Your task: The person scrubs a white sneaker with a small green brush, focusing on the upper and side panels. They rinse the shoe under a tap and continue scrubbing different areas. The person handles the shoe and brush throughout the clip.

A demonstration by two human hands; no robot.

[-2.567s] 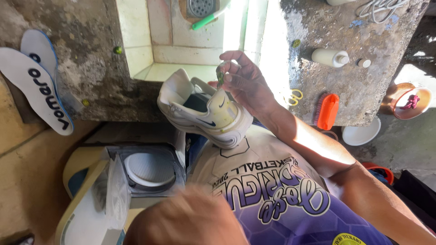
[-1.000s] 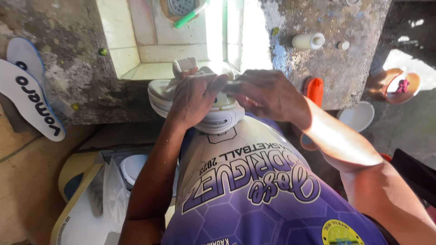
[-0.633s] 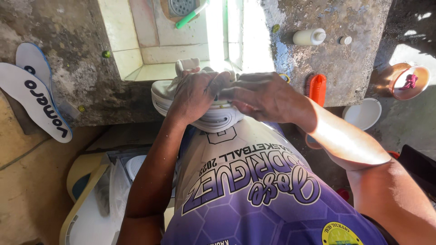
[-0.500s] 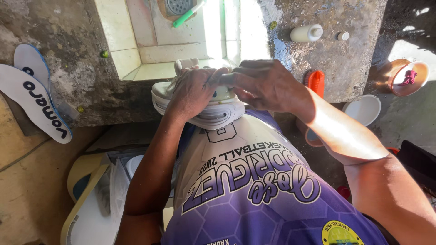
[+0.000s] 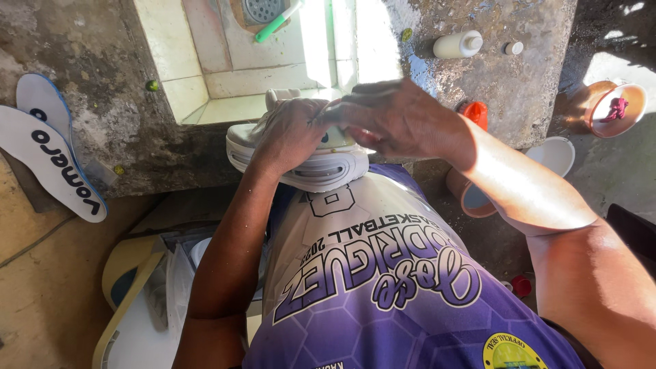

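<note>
white sneaker gripped in both hands at sink edge

white sneaker (image 5: 301, 160) sits at frame centre, pressed against the person's chest just below the concrete sink edge, sole side facing down toward the purple-and-white jersey (image 5: 383, 287). left hand (image 5: 290, 133) is wrapped over the top of the shoe, fingers curled and clamped on it. right hand (image 5: 403, 116) comes in from 3 o'clock and lies across the shoe's upper, fingers stretched toward the left hand; the two hands touch or nearly touch over the shoe, and i cannot tell whether it pinches anything small. tiled sink basin (image 5: 232, 68) at 12 o'clock, with a green-handled brush (image 5: 277, 22) near its drain. white bottle (image 5: 456, 45) on the concrete counter at 1 o'clock. two white insoles (image 5: 48, 147) lean on the wall at 9 o'clock. orange-rimmed bowl (image 5: 615, 109) at 2 o'clock; white bowl (image 5: 553, 154) at 3 o'clock on the floor.
</note>
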